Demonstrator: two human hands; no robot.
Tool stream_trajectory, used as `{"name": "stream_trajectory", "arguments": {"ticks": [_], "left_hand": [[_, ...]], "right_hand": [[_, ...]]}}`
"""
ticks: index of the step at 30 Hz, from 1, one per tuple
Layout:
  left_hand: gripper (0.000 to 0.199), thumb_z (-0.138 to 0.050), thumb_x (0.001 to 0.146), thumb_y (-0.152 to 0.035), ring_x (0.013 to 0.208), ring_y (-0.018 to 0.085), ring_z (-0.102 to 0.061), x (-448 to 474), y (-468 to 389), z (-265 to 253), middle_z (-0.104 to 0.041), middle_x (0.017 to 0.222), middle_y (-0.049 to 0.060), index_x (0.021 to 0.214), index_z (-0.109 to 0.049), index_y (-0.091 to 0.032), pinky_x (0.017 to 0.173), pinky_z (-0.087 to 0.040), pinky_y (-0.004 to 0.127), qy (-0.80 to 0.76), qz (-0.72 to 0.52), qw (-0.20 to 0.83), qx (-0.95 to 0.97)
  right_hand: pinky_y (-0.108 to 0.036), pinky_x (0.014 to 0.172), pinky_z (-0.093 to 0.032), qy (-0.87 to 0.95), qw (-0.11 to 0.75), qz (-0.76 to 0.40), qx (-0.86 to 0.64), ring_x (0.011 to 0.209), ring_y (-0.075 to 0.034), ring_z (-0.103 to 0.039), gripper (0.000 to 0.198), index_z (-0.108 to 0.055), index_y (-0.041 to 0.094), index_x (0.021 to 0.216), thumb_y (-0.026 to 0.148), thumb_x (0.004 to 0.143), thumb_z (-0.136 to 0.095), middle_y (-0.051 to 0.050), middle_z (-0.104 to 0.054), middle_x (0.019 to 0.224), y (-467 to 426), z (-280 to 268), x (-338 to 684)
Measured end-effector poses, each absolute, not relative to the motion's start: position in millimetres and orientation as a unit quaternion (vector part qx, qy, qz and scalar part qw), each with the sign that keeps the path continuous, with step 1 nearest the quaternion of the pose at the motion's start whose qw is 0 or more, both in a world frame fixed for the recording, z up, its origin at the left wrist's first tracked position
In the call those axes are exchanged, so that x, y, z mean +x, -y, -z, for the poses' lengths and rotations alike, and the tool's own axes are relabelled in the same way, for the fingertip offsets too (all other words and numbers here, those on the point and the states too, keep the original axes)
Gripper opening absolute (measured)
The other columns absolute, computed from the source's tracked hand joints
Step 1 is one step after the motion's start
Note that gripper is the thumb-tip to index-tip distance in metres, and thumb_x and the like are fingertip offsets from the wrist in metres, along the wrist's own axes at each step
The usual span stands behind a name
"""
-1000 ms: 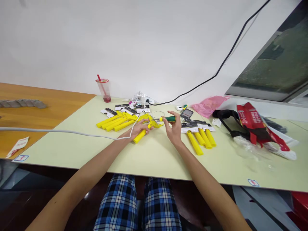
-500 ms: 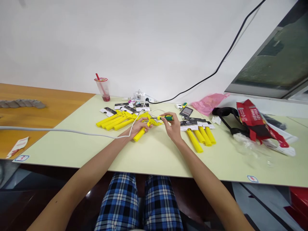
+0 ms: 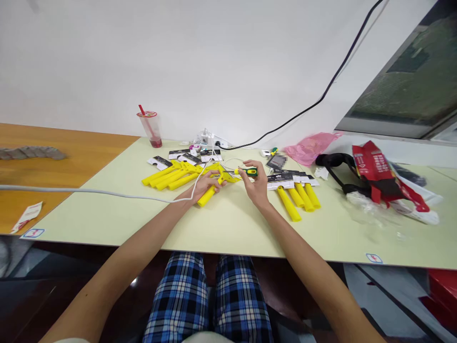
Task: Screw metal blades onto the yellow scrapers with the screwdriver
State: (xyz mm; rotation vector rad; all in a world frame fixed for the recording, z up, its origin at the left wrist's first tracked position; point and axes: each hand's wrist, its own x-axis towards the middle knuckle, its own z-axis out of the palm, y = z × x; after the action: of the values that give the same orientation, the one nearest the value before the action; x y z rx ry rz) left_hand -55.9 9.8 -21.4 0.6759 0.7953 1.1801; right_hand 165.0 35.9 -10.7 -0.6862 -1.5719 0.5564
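Note:
My left hand [image 3: 204,185] is closed around a yellow plastic tool [image 3: 206,196] with a tubular handle and a flared head. The handle's end points towards me. My right hand [image 3: 257,185] grips a screwdriver [image 3: 252,172] by its green and yellow handle. Its shaft points left, over the flared head; whether the tip sits in a screw is too small to tell. Left of my hands, several similar yellow tools [image 3: 166,178] lie side by side. On the right, more yellow handles [image 3: 288,204] stick out from under black-and-white cards [image 3: 280,180].
A white cable [image 3: 107,192] runs across my left wrist. Behind are a power strip [image 3: 222,143] and a cup with a red straw [image 3: 153,131]. A pink bag [image 3: 309,148], black straps [image 3: 333,174] and red packaging [image 3: 373,169] lie on the right.
My right fingers have shifted slightly on the screwdriver handle. Both hands stay in about the same place, and the whole view has moved a little.

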Motion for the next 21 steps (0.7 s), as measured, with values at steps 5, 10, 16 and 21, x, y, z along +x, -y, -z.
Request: {"name": "stream_trajectory", "arguments": {"ticks": [5, 10, 16, 21], "left_hand": [[0.080, -0.076, 0.049, 0.010, 0.081, 0.019, -0.076, -55.4, -9.6, 21.3, -0.074, 0.118, 0.013, 0.117, -0.050, -0.024, 0.051, -0.039, 0.020, -0.364, -0.523, 0.707, 0.307], [0.081, -0.077, 0.050, 0.009, 0.080, 0.018, -0.075, -56.5, -9.8, 22.8, -0.074, 0.120, 0.013, 0.118, -0.050, -0.024, 0.052, -0.040, 0.019, -0.356, -0.534, 0.708, 0.295], [0.080, -0.076, 0.052, 0.010, 0.079, 0.015, -0.072, -57.7, -10.2, 20.3, -0.074, 0.121, 0.012, 0.118, -0.050, -0.025, 0.053, -0.040, 0.019, -0.362, -0.527, 0.712, 0.289], [0.077, -0.076, 0.054, 0.011, 0.081, 0.016, -0.074, -57.9, -7.5, 17.5, -0.074, 0.119, 0.011, 0.118, -0.051, -0.024, 0.055, -0.040, 0.020, -0.357, -0.510, 0.721, 0.305]], "right_hand": [[-0.035, 0.077, -0.070, 0.658, 0.622, -0.259, -0.335, 0.092, -0.021, -0.076, 0.035, -0.061, 0.028, 0.112, 0.057, 0.101, -0.076, -0.004, -0.071, 0.111, -40.8, 11.9, 168.3], [-0.044, 0.103, -0.066, 0.686, 0.619, -0.274, -0.268, 0.122, -0.027, -0.079, 0.040, -0.054, 0.030, 0.128, 0.053, 0.103, -0.074, -0.012, -0.066, 0.137, -40.0, 13.9, 165.3], [-0.040, 0.091, -0.069, 0.686, 0.603, -0.291, -0.285, 0.109, -0.025, -0.080, 0.037, -0.058, 0.029, 0.123, 0.053, 0.103, -0.076, -0.008, -0.073, 0.124, -38.0, 11.6, 164.4], [-0.035, 0.071, -0.070, 0.654, 0.614, -0.290, -0.333, 0.100, -0.025, -0.077, 0.044, -0.056, 0.029, 0.120, 0.061, 0.099, -0.078, -0.006, -0.074, 0.111, -42.5, 11.5, 166.8]]}}
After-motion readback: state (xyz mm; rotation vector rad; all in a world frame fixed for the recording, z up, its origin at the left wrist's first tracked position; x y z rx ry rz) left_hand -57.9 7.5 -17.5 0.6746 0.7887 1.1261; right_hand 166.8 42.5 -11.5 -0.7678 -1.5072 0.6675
